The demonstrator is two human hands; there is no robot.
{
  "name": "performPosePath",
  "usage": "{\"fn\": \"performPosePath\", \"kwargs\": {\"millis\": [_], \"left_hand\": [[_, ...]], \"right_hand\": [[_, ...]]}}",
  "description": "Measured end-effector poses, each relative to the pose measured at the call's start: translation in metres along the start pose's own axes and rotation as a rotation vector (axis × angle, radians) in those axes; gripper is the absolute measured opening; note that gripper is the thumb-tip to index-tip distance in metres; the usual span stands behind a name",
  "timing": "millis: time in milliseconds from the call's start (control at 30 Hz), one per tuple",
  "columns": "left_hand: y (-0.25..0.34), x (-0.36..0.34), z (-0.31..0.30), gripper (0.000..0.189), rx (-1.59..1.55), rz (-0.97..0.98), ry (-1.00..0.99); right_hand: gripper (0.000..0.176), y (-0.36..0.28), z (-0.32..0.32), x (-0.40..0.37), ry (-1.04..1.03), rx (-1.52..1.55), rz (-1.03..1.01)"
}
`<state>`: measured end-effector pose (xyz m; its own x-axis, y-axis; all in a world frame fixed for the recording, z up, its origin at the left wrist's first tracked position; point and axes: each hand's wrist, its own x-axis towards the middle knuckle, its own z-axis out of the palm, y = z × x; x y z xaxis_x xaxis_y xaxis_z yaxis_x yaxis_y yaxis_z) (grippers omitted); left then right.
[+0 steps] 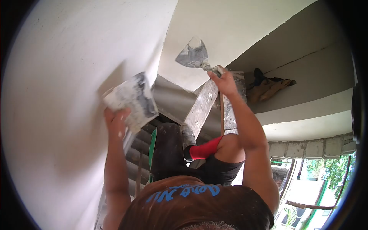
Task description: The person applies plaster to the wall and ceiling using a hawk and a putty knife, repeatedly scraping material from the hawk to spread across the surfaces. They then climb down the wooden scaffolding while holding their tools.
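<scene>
My left hand is closed round the lower left edge of a square plaster board, smeared white and grey, close to the pale wall on the left. Raised at upper centre, my right hand grips the handle of a wide putty knife. Its fan-shaped metal blade points up and left, with white plaster along part of it. Behind the blade is a smooth pale plastered surface. The two tools are apart.
Below my right hand are plaster-spattered wooden planks. A brown cloth lies on a ledge at the right. My bent legs, one with a red sock, are at lower centre. Grey steps show beneath. Concrete blocks edge an opening at lower right.
</scene>
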<state>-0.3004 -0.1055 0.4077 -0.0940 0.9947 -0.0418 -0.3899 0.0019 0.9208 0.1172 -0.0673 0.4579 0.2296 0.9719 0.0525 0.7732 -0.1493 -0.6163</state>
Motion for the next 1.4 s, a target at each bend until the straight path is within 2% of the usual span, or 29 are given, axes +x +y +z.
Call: {"fn": "performPosePath", "kwargs": {"millis": [33, 67, 100, 133, 167, 233, 267, 300, 367, 433, 500, 533, 567, 600, 633, 700, 767, 833, 900, 967, 1033, 1067, 1100, 1133, 1167, 1233, 1267, 1367, 1400], "left_hand": [[-0.018, 0.009, 0.012, 0.041, -0.096, -0.088, -0.089], [-0.039, 0.016, 0.019, 0.039, -0.16, -0.175, -0.178], [-0.058, 0.021, 0.028, 0.041, -0.269, -0.115, -0.349], [-0.069, 0.026, 0.045, 0.044, -0.457, -0.304, -0.415], [-0.076, 0.029, 0.06, 0.044, -0.472, -0.318, -0.416], [-0.088, 0.031, 0.083, 0.047, -0.716, -0.507, -0.498], [-0.089, 0.027, 0.086, 0.047, -0.711, -0.523, -0.505], [-0.087, 0.026, 0.087, 0.047, -0.747, -0.51, -0.508], [-0.082, 0.031, 0.086, 0.049, -0.819, -0.456, -0.496], [-0.084, 0.035, 0.083, 0.049, -0.802, -0.445, -0.439], [-0.091, 0.043, 0.095, 0.042, -0.599, -0.125, -0.173], [-0.097, 0.051, 0.105, 0.042, -0.595, -0.12, -0.179], [-0.104, 0.063, 0.12, 0.037, -0.456, 0.012, -0.067], [-0.11, 0.078, 0.137, 0.032, -0.313, 0.144, 0.04], [-0.115, 0.096, 0.155, 0.026, -0.221, 0.231, 0.089], [-0.117, 0.126, 0.192, 0.027, -0.178, 0.278, 0.112], [-0.142, 0.174, 0.213, 0.029, -0.04, 0.345, 0.18], [-0.126, 0.179, 0.233, 0.031, 0.04, 0.403, 0.175], [-0.125, 0.191, 0.245, 0.034, 0.141, 0.341, 0.202], [-0.135, 0.205, 0.249, 0.038, 0.208, 0.295, 0.181], [-0.164, 0.235, 0.25, 0.041, 0.311, 0.652, 0.2], [-0.17, 0.238, 0.249, 0.041, 0.315, 0.65, 0.197], [-0.16, 0.23, 0.254, 0.042, 0.315, 0.531, 0.156], [-0.153, 0.225, 0.259, 0.043, 0.311, 0.412, 0.116], [-0.149, 0.223, 0.264, 0.043, 0.314, 0.409, 0.115], [-0.151, 0.22, 0.27, 0.051, 0.274, 0.195, 0.076], [-0.158, 0.218, 0.272, 0.051, 0.286, 0.187, 0.08], [-0.185, 0.202, 0.284, 0.061, 0.467, 0.344, 0.144], [-0.194, 0.185, 0.288, 0.061, 0.496, 0.467, 0.099]], "right_hand": [[0.048, -0.012, -0.012, -0.012, -0.134, 0.298, -0.069], [0.048, -0.029, -0.022, -0.027, -0.148, 0.295, -0.055], [0.043, -0.046, -0.035, -0.04, -0.34, 0.35, -0.038], [0.039, -0.053, -0.044, -0.048, -0.526, 0.399, -0.021], [0.039, -0.051, -0.044, -0.052, -0.527, 0.387, -0.005], [0.025, -0.047, -0.039, -0.056, -0.785, 0.209, -0.057], [0.026, -0.036, -0.04, -0.06, -0.731, 0.252, 0.111], [0.026, -0.031, -0.048, -0.066, -0.723, 0.261, 0.119], [0.022, -0.017, -0.079, -0.073, -0.39, 0.365, 0.255], [0.02, 0.021, -0.094, -0.08, -0.202, 0.257, 0.228], [0.022, 0.013, -0.099, -0.098, -0.149, 0.145, 0.149], [0.024, 0.0, -0.1, -0.111, -0.096, 0.022, 0.074], [0.025, -0.004, -0.098, -0.12, -0.119, -0.095, -0.05], [0.024, -0.017, -0.097, -0.127, -0.248, -0.044, -0.003], [0.025, -0.023, -0.09, -0.134, -0.287, -0.022, -0.067], [0.032, -0.031, -0.076, -0.142, -0.455, 0.108, 0.124], [0.029, -0.024, -0.068, -0.147, -0.374, 0.038, -0.055], [0.029, -0.01, -0.065, -0.146, -0.337, 0.003, -0.069], [0.029, -0.001, -0.069, -0.143, -0.293, -0.035, -0.081], [0.029, -0.001, -0.08, -0.138, -0.327, 0.11, 0.035], [0.036, 0.015, -0.084, -0.136, -0.294, 0.178, -0.003], [0.035, 0.018, -0.088, -0.135, -0.32, 0.194, 0.073], [0.034, 0.021, -0.09, -0.135, -0.347, 0.208, 0.151], [0.034, 0.024, -0.09, -0.134, -0.348, 0.209, 0.154], [0.033, 0.027, -0.09, -0.133, -0.291, 0.196, 0.106], [0.032, 0.036, -0.091, -0.127, -0.246, 0.192, 0.069], [0.031, 0.04, -0.092, -0.124, -0.249, 0.215, 0.072], [0.03, 0.041, -0.099, -0.117, -0.315, 0.177, 0.152], [0.029, 0.039, -0.097, -0.114, -0.306, 0.247, 0.199]]}}
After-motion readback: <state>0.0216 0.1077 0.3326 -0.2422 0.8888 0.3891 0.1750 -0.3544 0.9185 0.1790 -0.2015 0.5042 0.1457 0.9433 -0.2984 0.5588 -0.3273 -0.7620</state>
